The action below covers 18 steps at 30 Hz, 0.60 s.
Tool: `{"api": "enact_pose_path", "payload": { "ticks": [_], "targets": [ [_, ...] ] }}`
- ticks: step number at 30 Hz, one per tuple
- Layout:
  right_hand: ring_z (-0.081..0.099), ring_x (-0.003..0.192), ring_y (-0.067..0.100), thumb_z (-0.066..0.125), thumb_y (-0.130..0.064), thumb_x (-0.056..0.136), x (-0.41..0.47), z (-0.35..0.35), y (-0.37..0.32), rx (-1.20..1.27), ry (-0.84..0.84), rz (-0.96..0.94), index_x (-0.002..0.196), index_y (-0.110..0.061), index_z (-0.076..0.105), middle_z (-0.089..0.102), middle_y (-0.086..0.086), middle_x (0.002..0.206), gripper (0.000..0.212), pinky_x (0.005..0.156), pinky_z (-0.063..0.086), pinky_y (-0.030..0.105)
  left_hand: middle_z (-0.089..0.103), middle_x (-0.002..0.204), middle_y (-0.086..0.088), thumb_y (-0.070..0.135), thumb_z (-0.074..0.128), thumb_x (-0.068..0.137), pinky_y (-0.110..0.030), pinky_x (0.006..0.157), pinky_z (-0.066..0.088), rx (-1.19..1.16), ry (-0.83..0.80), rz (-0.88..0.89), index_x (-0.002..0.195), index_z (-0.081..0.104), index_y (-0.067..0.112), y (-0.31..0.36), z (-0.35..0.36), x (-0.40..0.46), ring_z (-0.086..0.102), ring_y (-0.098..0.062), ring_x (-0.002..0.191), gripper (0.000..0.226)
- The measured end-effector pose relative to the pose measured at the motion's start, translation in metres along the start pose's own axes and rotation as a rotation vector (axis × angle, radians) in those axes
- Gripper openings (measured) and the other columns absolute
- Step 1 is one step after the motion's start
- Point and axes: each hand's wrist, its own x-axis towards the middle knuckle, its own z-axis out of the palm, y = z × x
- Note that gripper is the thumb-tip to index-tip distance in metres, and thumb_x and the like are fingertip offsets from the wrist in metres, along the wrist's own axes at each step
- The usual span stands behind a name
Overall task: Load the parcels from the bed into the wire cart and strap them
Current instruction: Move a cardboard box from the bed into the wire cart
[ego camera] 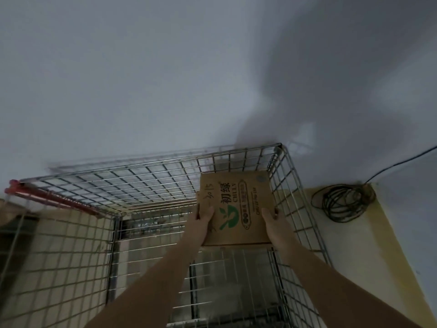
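- Both bare forearms reach forward from the bottom edge, 1 on each side of the brown cardboard parcel with green printed logo and characters [236,209], down into the silver wire-mesh cart [151,185].
- Left hand [205,215] grips the parcel's left edge, thumb lying on the printed top face and the fingers hidden under or behind the edge.
- Right hand [269,217] grips the right edge in the same way, thumb on top; its fingertips [276,212] curl round the side.
- Parcel position: inside the cart, at its far right corner, close to the right mesh wall. Whether it already rests on the cart floor cannot be told.
- Handling, as a judgement: flat, stiff corrugated board that keeps its shape under a 2-sided grip; it looks light to moderate in weight, since thumbs and fingers alone carry it. The surface is dry and matt, so it should not slip. Edges and corners could crush against the wire, so the opposite side edges near the front corners are the sound hold.
- Count: 1 parcel visible, 1 cart, 2 hands; no strap can be seen, and the bed is out of view.
- Beside the cart lie 1 coil of dark cable [343,202] on a pale yellow floor strip [369,252], and red bars [52,197] along the cart's left rim.
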Motion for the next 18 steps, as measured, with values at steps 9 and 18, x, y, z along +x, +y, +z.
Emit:
{"api": "enact_pose_path", "payload": {
  "ticks": [9,18],
  "targets": [
    [0.057,0.122,0.040,0.052,-0.041,0.102,0.048,0.014,0.022,-0.335,0.329,-0.283,0.148,-0.009,0.036,0.051,0.019,0.139,0.057,0.094,0.054,0.052,0.066,0.127,-0.009,0.026,0.062,0.104,-0.051,0.097,0.058,-0.023,0.094,0.028,0.135,0.047,0.015,-0.040,0.041,0.045,0.068,-0.028,0.112,0.036],
    [0.043,0.135,0.037,0.053,-0.030,0.100,0.038,0.025,0.051,-0.910,0.403,-0.601,0.141,-0.015,0.055,0.045,0.014,0.152,0.044,0.112,0.039,0.053,0.064,0.110,-0.002,0.029,0.066,0.101,-0.035,0.081,0.060,0.046,0.212,0.135,0.128,0.043,0.012,-0.052,0.061,0.049,0.067,-0.015,0.098,0.040]
  ]
}}
